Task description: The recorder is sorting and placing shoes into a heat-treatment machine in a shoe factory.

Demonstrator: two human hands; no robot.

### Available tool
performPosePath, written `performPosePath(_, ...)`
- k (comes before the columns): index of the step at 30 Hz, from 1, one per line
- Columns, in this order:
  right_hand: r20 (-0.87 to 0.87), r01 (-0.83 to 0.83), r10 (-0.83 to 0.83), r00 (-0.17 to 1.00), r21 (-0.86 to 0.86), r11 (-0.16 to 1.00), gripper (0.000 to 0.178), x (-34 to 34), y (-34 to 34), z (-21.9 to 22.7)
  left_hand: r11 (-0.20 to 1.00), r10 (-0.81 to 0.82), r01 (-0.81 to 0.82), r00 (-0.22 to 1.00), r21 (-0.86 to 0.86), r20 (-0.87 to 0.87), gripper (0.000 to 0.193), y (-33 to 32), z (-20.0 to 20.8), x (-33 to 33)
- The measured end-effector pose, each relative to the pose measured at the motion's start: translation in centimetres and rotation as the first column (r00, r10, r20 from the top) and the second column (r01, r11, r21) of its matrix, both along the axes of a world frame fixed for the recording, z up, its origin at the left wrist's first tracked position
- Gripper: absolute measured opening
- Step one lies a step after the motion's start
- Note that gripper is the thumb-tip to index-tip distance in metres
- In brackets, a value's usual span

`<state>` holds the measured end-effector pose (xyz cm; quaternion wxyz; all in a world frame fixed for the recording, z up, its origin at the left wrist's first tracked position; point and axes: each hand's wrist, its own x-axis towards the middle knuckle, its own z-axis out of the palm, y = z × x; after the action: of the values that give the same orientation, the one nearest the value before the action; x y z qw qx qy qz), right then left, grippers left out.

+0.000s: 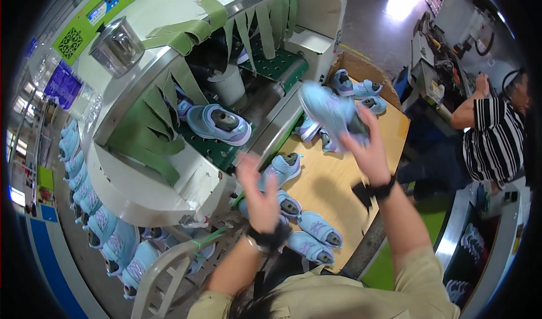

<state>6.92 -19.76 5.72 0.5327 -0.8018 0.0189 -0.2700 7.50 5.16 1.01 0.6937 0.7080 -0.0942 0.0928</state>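
My right hand grips a light blue sneaker, smeared by motion, above the wooden table. My left hand is blurred, its fingers stretched out and apart with nothing in them. It hovers between the table and the green perforated conveyor belt. A blue and lilac sneaker with a dark shoe last inside sits on that belt, just beyond my left hand. Close to this hand, another sneaker stands on the table. A pair of sneakers lies nearer to me.
Cut green strips hang at the white machine's opening. A metal pot and a plastic bottle stand on top. Several sneakers fill a rack at left. A cardboard box borders the table; a person works at right.
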Motion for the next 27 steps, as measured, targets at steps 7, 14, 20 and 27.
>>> performPosePath(7,-0.004,0.002,-0.004,1.0,-0.41,0.912,0.074,21.6,2.9,-1.7,0.692,-0.593,0.72,0.606,0.05,-0.53,0.032,8.0,-5.9,-11.1)
performPosePath(14,-0.282,-0.264,0.181,0.942,-0.293,0.919,0.074,9.4,3.7,-14.6,0.898,-0.294,0.439,0.61,0.005,-0.736,0.03,14.3,-9.0,-13.0)
performPosePath(20,-0.471,-0.298,-0.131,0.872,-0.724,0.622,0.073,3.5,8.4,-14.7,0.839,-0.391,0.543,0.549,-0.04,-0.739,0.029,11.0,-9.9,-12.7)
performPosePath(27,-0.474,-0.256,0.04,0.879,-0.401,0.879,0.046,-1.1,6.1,-11.4,0.911,-0.407,0.364,0.716,-0.193,-0.567,0.035,4.3,-6.2,-6.7)
